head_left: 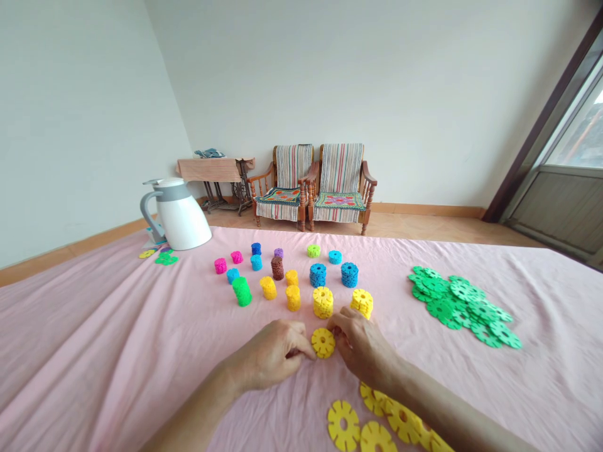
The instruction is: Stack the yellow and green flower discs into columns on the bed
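Head view: our left hand [277, 355] and right hand [365, 350], both curled, flank 1 yellow disc [323, 350]; whether either grips it, we cannot tell

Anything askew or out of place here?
Nothing looks spilled or damaged. Mildly odd: a few stray discs lie beside the white jug, apart from the loose green pile at far right. The bright green stack looks tilted, unlike the straighter blue stacks, though lens distortion may explain that.
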Available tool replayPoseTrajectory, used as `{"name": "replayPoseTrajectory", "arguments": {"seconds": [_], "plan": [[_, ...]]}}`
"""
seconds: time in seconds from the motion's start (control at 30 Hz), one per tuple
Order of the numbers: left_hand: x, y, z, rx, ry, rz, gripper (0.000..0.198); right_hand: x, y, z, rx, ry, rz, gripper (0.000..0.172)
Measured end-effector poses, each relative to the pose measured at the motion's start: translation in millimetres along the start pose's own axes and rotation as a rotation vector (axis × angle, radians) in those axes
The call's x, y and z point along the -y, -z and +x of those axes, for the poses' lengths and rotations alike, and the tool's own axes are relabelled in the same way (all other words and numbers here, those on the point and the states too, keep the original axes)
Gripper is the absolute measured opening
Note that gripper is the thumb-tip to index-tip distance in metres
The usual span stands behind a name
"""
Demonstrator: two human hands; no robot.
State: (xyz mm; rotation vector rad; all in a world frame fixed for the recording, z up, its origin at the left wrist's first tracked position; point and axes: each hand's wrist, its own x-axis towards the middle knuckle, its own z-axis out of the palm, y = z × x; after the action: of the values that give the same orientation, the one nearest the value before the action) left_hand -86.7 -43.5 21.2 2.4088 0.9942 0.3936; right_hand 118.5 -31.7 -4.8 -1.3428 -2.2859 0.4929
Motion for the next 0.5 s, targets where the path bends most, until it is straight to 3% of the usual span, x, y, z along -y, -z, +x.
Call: {"name": "replayPoseTrajectory", "arguments": {"seconds": [0.3,0.5], "plan": [[0,-1.1,0,0.001,0.006,-0.015,0.046,6,1,-3,-0.020,0.008,0.015,0.026],[-10,4.3,-2,-0.006,0.024,0.015,0.027,-7,14,-23,-0.093,0.036,0.043,0.027]]}}
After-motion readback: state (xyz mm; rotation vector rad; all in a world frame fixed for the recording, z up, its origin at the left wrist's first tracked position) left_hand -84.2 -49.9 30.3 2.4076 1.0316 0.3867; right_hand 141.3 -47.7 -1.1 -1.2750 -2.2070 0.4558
